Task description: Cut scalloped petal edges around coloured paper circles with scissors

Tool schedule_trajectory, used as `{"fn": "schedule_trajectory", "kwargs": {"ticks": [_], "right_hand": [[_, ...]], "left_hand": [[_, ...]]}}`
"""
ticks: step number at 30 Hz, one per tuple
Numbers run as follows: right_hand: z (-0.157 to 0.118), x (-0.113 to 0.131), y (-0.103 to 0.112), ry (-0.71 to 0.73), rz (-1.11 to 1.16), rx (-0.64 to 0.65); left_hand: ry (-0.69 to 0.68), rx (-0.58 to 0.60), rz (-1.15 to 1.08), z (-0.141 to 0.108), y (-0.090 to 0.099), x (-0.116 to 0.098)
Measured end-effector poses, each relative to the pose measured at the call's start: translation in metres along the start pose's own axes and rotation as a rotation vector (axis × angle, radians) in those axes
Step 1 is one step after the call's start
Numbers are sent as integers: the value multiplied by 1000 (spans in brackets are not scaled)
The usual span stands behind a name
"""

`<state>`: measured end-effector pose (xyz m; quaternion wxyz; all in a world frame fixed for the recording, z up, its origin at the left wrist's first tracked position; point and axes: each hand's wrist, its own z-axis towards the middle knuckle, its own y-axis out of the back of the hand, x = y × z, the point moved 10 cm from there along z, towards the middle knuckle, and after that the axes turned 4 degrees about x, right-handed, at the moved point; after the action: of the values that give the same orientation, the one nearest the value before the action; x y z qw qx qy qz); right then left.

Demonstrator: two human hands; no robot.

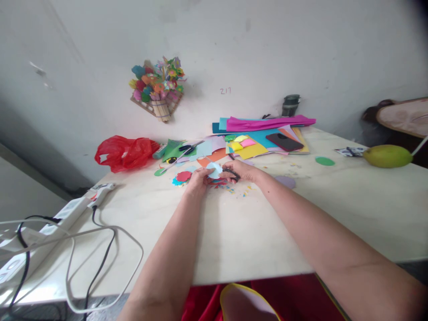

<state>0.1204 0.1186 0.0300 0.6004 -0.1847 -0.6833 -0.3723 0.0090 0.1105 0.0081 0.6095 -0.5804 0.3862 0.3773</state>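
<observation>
Left grip (pixel 199 179): thumb and fingers pinched together, with hold of one piece of light-blue paper (pixel 215 170) by its left side. Right grip (pixel 238 172): fingers curled around the handles of one pair of black-handled scissors (pixel 233 174); how far apart the blades stand cannot be told from here. The paper is between the two hands, over the far part of the worktop (pixel 234 240), near the scattered scraps (pixel 230 190). Judged by eye, it should prove light, thin and pliant, more apt to crease or tear than to slip; a gentle hold at the rim, clear of the blades, would suit it best. Count of surroundings: one second pair of scissors (pixel 189 148), lying on the sheets at the back; one red cut-out (pixel 183 176), just left of the left hand; two green discs, one left (pixel 159 171) and one right (pixel 324 161); one lavender disc (pixel 285 182); one phone (pixel 285 141); one red bag (pixel 122 154); one yellow-green fruit (pixel 388 156). Scraps: too small to count.
</observation>
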Motion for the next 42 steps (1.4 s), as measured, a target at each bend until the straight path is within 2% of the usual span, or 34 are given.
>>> {"fn": "schedule_trajectory", "kwargs": {"ticks": [9,13,20,24,28,31,35,39,42], "right_hand": [[2,-5,2,-13,17,11],[-2,-3,15,-1,17,-64],[-3,2,36,132,185,-239],[-2,10,31,172,242,-246],[0,18,18,179,232,-200],[0,18,16,168,212,-208],[-3,15,25,151,211,-274],[-8,12,33,111,219,-344],[-9,11,33,85,246,-364]], "left_hand": [[-9,21,57,1,2,0],[3,60,70,1,-1,2],[31,133,170,-3,-10,6],[89,192,218,-5,-17,12],[118,227,229,-8,-25,16],[118,218,256,-7,-24,16],[77,181,271,-2,-16,12],[-20,113,197,0,-8,0],[-43,84,159,-1,-6,-4]]}}
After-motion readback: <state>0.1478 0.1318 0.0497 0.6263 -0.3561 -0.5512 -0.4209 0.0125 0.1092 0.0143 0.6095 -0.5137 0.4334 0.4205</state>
